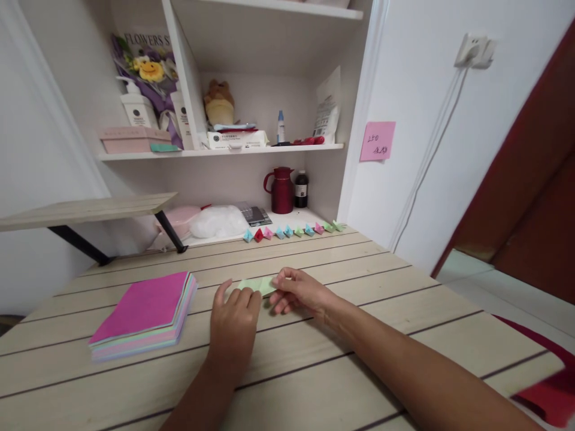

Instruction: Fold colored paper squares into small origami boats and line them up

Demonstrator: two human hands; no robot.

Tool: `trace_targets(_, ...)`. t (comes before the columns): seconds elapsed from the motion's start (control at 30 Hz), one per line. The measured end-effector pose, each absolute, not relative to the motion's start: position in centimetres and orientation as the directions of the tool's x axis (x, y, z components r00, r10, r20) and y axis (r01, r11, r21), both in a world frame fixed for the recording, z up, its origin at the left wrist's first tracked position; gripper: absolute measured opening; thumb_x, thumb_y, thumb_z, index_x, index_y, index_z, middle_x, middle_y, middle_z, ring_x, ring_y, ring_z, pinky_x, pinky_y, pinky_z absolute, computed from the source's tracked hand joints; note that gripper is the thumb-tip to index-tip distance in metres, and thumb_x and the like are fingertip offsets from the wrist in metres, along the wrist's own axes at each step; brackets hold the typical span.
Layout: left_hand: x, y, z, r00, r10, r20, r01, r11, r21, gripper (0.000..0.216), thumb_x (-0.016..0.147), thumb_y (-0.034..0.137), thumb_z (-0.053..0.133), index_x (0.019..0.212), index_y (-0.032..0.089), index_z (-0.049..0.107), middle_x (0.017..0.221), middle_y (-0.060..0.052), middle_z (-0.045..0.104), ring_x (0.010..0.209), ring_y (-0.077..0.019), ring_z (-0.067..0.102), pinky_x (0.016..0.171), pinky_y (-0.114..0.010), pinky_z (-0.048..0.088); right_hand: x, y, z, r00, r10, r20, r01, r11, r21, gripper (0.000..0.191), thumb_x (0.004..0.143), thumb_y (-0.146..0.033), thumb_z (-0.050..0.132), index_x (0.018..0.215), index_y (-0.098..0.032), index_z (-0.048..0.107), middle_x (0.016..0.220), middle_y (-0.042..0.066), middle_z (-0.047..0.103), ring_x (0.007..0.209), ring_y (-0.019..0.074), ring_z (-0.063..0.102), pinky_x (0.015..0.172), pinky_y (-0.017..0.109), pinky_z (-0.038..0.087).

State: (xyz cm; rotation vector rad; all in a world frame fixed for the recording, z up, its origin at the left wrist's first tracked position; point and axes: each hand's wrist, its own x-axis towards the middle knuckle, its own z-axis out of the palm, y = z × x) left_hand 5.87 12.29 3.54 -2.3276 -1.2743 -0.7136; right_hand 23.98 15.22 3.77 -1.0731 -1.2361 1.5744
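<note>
A small piece of light green folding paper (252, 284), with a crease across it, lies on the wood-plank table (341, 365) in front of me. My left hand (234, 320) is on its left part, fingers curled onto the near edge and thumb out to the side. At the right end, my right hand (299, 292) pinches the paper between thumb and index finger; its other fingers hang curled below. The fingers hide part of the near edge. Left of my hands sits a thick stack of coloured square paper (146, 302), magenta on top.
Several small folded paper pieces (287, 231) stand in a row along the table's back edge. Behind them, shelves hold a dark red jug (282, 190), a dark bottle (301, 189) and a white plastic bag (219, 221). A raised wooden stand (90, 211) is at the left.
</note>
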Motion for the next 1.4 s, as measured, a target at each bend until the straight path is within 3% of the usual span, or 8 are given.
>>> trace_targets(0.13, 5.8, 12.9, 3.5, 0.263, 0.705, 0.659, 0.687, -0.616, 0.385, 0.022, 0.092, 0.026, 0.051, 0.081, 0.02, 0.069, 0.082, -0.004, 0.071, 0.082, -0.0201, 0.064, 0.089, -0.04, 0.045, 24.5, 15.0, 4.6, -0.177, 0.972, 0.155, 0.024, 0.161, -0.987, 0.044, 0.08, -0.06, 0.062, 0.1, -0.021, 0.054, 0.105, 0.008, 0.067, 0.092, 0.0192, 0.065, 0.074, 0.029, 0.049)
trace_targets(0.27, 5.4, 13.8, 3.5, 0.036, 0.879, 0.475, 0.289, -0.464, 0.838, 0.02, 0.08, 0.037, 0.064, 0.079, 0.019, 0.071, 0.081, -0.003, 0.072, 0.077, -0.0186, 0.065, 0.069, -0.028, 0.05, 24.9, 14.7, 4.9, -0.283, 0.902, 0.326, 0.074, 0.359, -0.93, 0.068, 0.072, -0.049, 0.075, 0.131, -0.028, 0.048, 0.142, 0.008, 0.045, 0.133, 0.0247, 0.039, 0.106, 0.039, 0.034)
trace_targets(0.4, 4.9, 14.1, 3.7, -0.115, 0.967, 0.227, 0.038, -0.224, 0.974, 0.026, 0.068, 0.04, 0.074, 0.079, 0.017, 0.073, 0.076, -0.002, 0.073, 0.071, -0.0167, 0.064, 0.065, -0.025, 0.049, 24.2, 14.5, 4.4, -0.469, 0.851, 0.237, -0.175, 0.173, -0.969, 0.073, 0.07, -0.044, 0.079, 0.132, -0.023, 0.047, 0.116, 0.009, 0.064, 0.113, 0.0236, 0.058, 0.096, 0.038, 0.043)
trace_targets(0.6, 5.3, 13.9, 3.8, -0.022, 0.992, 0.125, -0.033, -0.126, 0.992, 0.032, 0.063, 0.041, 0.077, 0.081, 0.015, 0.073, 0.073, -0.002, 0.073, 0.072, -0.0179, 0.065, 0.068, -0.027, 0.05, 22.8, 14.6, 3.2, -0.393, 0.913, 0.106, -0.368, -0.051, -0.928, 0.047, 0.063, -0.038, 0.085, 0.099, -0.017, 0.063, 0.082, 0.002, 0.068, 0.075, 0.0149, 0.063, 0.072, 0.027, 0.047)
trace_targets(0.73, 5.6, 13.8, 3.5, 0.163, 0.972, 0.17, 0.166, -0.197, 0.966, 0.031, 0.075, 0.046, 0.068, 0.071, 0.016, 0.071, 0.067, -0.002, 0.07, 0.067, -0.0173, 0.063, 0.066, -0.026, 0.049, 23.6, 15.2, 3.3, -0.334, 0.942, 0.028, -0.332, -0.09, -0.939, 0.04, 0.062, -0.045, 0.083, 0.074, -0.015, 0.058, 0.065, 0.0, 0.062, 0.056, 0.0118, 0.056, 0.059, 0.026, 0.045)
trace_targets(0.83, 5.4, 13.7, 3.1, 0.289, 0.922, 0.258, 0.362, -0.355, 0.862, 0.045, 0.088, 0.051, 0.049, 0.064, 0.017, 0.068, 0.061, -0.003, 0.065, 0.06, -0.0164, 0.061, 0.063, -0.027, 0.048, 25.2, 15.9, 3.9, -0.318, 0.948, -0.005, -0.063, -0.026, -0.998, 0.04, 0.071, -0.054, 0.071, 0.077, -0.017, 0.055, 0.069, 0.003, 0.064, 0.057, 0.014, 0.057, 0.057, 0.027, 0.046)
trace_targets(1.1, 4.6, 14.0, 3.3, 0.492, 0.571, 0.658, 0.623, -0.758, 0.192, 0.026, 0.091, 0.022, 0.046, 0.099, 0.023, 0.071, 0.108, -0.008, 0.066, 0.1, -0.0215, 0.061, 0.088, -0.038, 0.047, 28.0, 16.5, 4.4, -0.339, 0.939, -0.067, 0.497, 0.118, -0.86, 0.027, 0.065, -0.034, 0.078, 0.057, -0.017, 0.059, 0.05, -0.005, 0.049, 0.05, 0.0095, 0.04, 0.048, 0.023, 0.025)
trace_targets(1.4, 5.1, 13.0, 3.3, 0.813, 0.408, 0.414, 0.478, -0.875, -0.077, 0.031, 0.091, 0.017, 0.048, 0.112, 0.027, 0.067, 0.14, -0.007, 0.056, 0.13, -0.0232, 0.049, 0.111, -0.052, 0.028, 26.9, 16.7, 3.7, -0.424, 0.904, 0.063, 0.733, 0.383, -0.562, 0.022, 0.081, -0.039, 0.066, 0.071, -0.02, 0.069, 0.061, -0.004, 0.058, 0.062, 0.0109, 0.047, 0.056, 0.023, 0.027)
